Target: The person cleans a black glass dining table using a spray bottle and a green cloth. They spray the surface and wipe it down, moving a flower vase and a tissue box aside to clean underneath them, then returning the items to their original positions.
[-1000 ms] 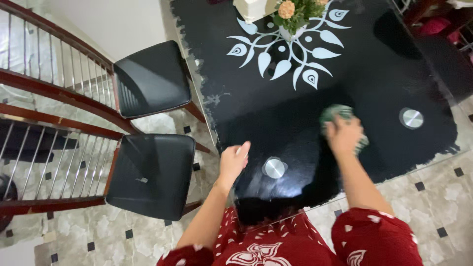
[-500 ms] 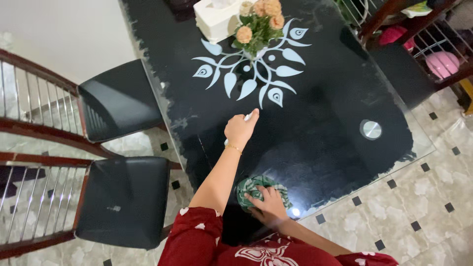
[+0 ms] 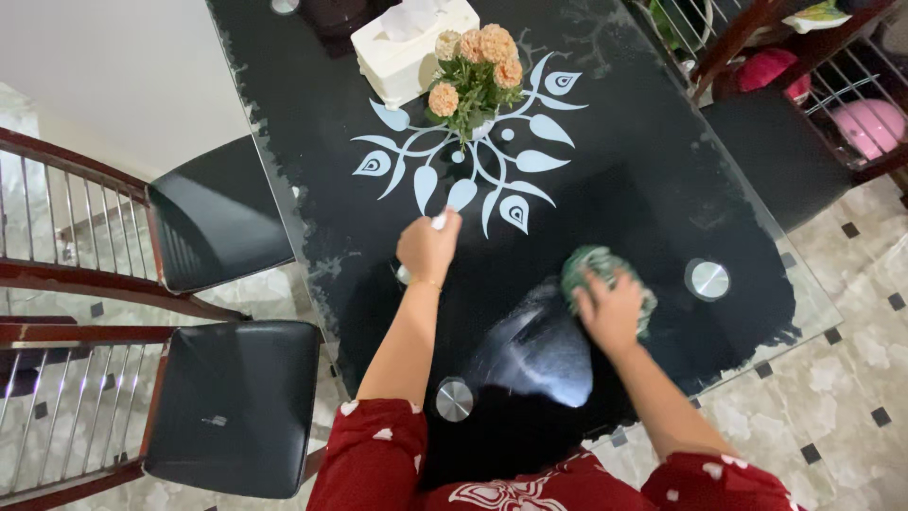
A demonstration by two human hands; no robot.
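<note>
Right hand (image 3: 613, 308) slid rightward, grip clamped on green cloth (image 3: 598, 268) beneath, pressed to black table (image 3: 662, 170)

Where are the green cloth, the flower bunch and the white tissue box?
green cloth (image 3: 591, 262): head view, on the bare upper part above the fingers.
flower bunch (image 3: 475, 71): head view, on its leafy middle.
white tissue box (image 3: 402, 52): head view, on its top face.

A home dining area: a black glass table (image 3: 615, 170) with flowers (image 3: 476, 66) and a tissue box (image 3: 411, 47) near its far edge, padded chairs (image 3: 232, 407) (black seats) alongside, marble-patterned floor tiles (image 3: 842, 378).
</note>
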